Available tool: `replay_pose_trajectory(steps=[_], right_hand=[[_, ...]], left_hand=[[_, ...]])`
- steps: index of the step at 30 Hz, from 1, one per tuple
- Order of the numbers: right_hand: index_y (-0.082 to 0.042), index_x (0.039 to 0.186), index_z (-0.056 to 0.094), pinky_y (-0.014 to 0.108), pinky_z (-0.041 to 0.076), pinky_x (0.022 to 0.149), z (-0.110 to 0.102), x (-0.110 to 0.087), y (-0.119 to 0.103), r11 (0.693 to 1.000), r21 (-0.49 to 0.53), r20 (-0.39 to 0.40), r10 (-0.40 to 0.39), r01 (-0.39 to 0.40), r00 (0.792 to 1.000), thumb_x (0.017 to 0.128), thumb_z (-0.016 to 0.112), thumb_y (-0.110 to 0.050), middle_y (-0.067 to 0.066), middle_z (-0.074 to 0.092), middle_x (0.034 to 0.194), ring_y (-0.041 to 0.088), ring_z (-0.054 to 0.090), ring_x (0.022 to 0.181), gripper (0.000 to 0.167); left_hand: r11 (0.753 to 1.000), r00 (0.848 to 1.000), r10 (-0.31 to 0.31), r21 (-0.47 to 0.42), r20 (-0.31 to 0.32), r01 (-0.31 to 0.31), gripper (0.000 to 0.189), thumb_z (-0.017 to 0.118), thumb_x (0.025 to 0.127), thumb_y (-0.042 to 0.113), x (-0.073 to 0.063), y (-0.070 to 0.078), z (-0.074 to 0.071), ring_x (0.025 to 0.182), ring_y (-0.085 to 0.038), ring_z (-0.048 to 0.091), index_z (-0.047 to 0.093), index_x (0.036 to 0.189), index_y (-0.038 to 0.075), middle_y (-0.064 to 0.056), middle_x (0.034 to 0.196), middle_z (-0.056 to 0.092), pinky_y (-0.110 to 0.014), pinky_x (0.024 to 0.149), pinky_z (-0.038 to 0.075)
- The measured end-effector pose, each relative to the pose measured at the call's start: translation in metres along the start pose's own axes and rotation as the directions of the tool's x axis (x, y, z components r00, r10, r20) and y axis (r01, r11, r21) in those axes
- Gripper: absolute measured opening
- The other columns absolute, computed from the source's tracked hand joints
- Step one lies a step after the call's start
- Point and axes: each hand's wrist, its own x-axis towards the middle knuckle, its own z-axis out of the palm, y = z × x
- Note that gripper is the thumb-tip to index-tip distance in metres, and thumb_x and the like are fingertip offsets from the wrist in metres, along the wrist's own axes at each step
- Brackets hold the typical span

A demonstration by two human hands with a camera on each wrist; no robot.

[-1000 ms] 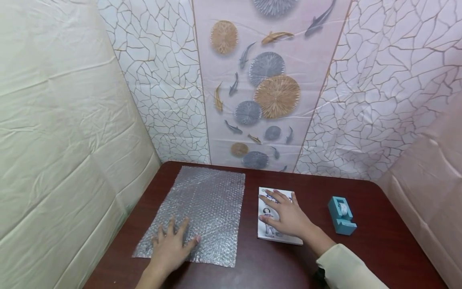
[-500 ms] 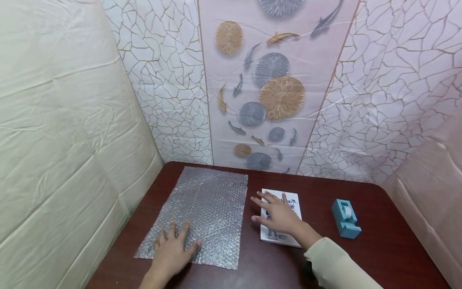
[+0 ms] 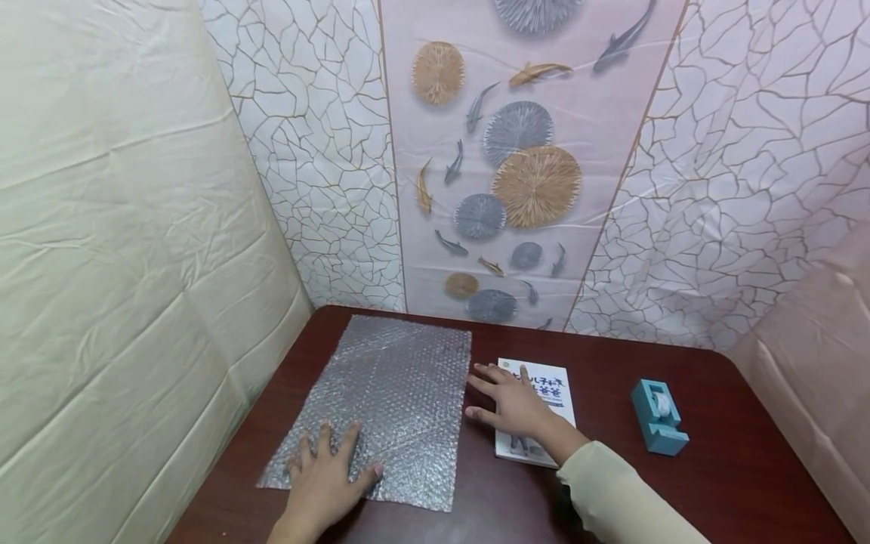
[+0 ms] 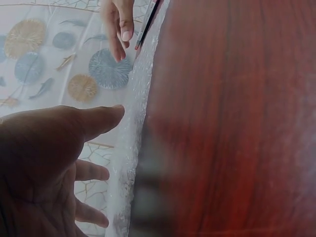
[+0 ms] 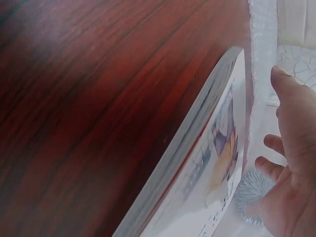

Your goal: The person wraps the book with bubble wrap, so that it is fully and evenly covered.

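Note:
A sheet of clear bubble wrap (image 3: 401, 400) lies flat on the left of the table. Over its near left corner is my left hand (image 3: 322, 483), fingers spread; in the left wrist view the thumb (image 4: 101, 121) stands just off the wrap's edge. A white paperback book (image 3: 547, 389) with a printed cover lies to the right of the wrap. My right hand (image 3: 513, 404) hovers above the book's left side, its fingers reaching toward the wrap. In the right wrist view this hand (image 5: 296, 153) is apart from the book's cover (image 5: 217, 163). Neither hand holds anything.
A teal tape dispenser (image 3: 659, 415) with a roll of clear tape stands right of the book. The dark red wooden table (image 3: 598, 370) meets a patterned sheet (image 3: 489, 249) at the back, and pale padded walls (image 3: 136, 264) rise at the sides.
My right hand has moved left across the book, uncovering more of the cover's title. The left hand stays at the wrap's near corner. The whole head view has shifted slightly.

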Motion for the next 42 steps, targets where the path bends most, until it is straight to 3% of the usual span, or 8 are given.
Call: replay_pose_trajectory(steps=[14,33,42], right_hand=[[-0.025,0.164,0.056,0.088,0.019,0.125,0.019,0.018,-0.003,0.998,-0.045,0.059,-0.046,0.049,0.997,0.111,0.06,-0.054,0.013,0.044,0.176,0.041,0.04,0.164,0.061],[-0.026,0.17,0.046,0.085,0.012,0.129,0.03,0.036,-0.004,0.997,-0.078,0.081,0.001,0.005,0.997,0.114,0.048,-0.059,0.008,0.038,0.181,0.035,0.033,0.169,0.065],[-0.021,0.169,0.048,0.087,0.018,0.126,0.031,0.044,-0.003,0.996,-0.09,0.078,-0.02,0.028,0.997,0.114,0.053,-0.055,0.011,0.038,0.18,0.037,0.035,0.168,0.065]], left_hand=[[1.0,1.0,-0.014,0.01,0.004,0.014,0.087,0.073,0.096,0.068,-0.001,0.001,0.005,0.151,-0.08,0.023,0.058,0.159,0.01,-0.045,0.167,0.036,-0.099,0.11,0.022],[0.999,1.0,-0.018,0.029,-0.006,0.019,0.089,0.075,0.095,0.068,0.001,0.003,0.008,0.15,-0.082,0.023,0.057,0.16,0.01,-0.045,0.167,0.037,-0.099,0.109,0.023],[0.999,1.0,-0.02,0.034,-0.011,0.02,0.09,0.076,0.094,0.069,0.002,0.001,0.01,0.15,-0.082,0.023,0.058,0.16,0.01,-0.044,0.167,0.037,-0.099,0.109,0.023]])
